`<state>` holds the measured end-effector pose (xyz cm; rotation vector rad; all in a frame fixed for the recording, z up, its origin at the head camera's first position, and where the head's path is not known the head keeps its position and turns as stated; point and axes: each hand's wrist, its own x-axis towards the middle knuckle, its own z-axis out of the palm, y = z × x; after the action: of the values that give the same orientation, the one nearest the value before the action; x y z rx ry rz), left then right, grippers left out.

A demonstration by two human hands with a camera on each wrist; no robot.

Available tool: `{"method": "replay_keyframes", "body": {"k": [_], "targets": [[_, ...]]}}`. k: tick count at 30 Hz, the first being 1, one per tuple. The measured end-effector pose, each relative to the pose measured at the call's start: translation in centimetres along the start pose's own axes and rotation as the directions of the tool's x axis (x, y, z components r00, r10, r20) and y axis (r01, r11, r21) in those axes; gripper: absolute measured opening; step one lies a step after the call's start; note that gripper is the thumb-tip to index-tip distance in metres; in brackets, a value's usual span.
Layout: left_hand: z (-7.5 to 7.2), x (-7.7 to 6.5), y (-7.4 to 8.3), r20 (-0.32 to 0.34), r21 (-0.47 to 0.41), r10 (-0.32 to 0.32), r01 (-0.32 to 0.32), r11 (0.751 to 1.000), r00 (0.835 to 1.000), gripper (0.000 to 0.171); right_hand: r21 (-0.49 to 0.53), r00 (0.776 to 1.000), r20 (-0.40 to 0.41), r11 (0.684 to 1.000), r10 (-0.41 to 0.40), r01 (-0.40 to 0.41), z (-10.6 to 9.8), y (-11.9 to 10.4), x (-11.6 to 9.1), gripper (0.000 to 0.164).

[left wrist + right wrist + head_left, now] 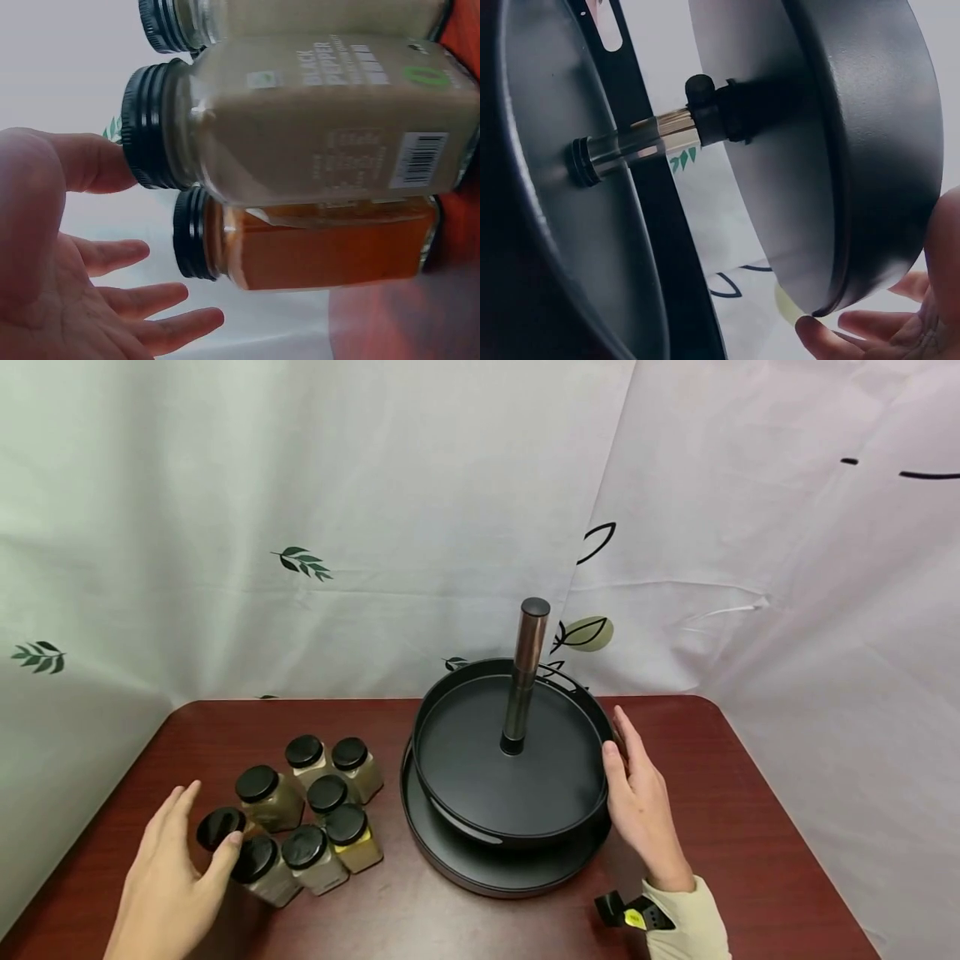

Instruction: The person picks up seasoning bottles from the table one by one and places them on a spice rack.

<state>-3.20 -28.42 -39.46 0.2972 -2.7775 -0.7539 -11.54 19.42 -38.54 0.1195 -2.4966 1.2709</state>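
A black two-tier round rack stands on the table, its lower tray (480, 868) beneath a rimmed upper tray (465, 777). A metal post (527, 672) rises from the upper tray. My right hand (641, 793) touches the upper tray's right side with its fingers extended. At the left, my left hand (168, 877) reaches around the nearest jars, fingers spread and thumb at the lid of a black pepper jar (300, 124). Beside that jar stands one of orange spice (330, 251), below it in the left wrist view. Neither hand grips anything.
Several more black-lidded spice jars (273, 802) cluster left of the rack, including a yellow one (360, 852). A white patterned curtain (375, 527) hangs behind the red-brown table (420, 927). A wrist camera strap (648, 912) sits at my right sleeve.
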Motion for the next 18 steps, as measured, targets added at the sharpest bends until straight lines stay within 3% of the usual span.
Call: {"method": "replay_keyframes", "body": {"k": [8, 18], "targets": [[0.1, -0.5, -0.6, 0.011, -0.054, 0.028, -0.027, 0.998, 1.0, 0.074, 0.004, 1.0, -0.016, 1.0, -0.001, 0.001, 0.2, 0.2, -0.2, 0.049], [0.3, -1.4, -1.5, 0.072, -0.074, -0.016, 0.022, 0.997, 0.997, 0.068, 0.013, 1.0, -0.025, 1.0, -0.007, 0.007, 0.4, 0.3, -0.3, 0.047]]}}
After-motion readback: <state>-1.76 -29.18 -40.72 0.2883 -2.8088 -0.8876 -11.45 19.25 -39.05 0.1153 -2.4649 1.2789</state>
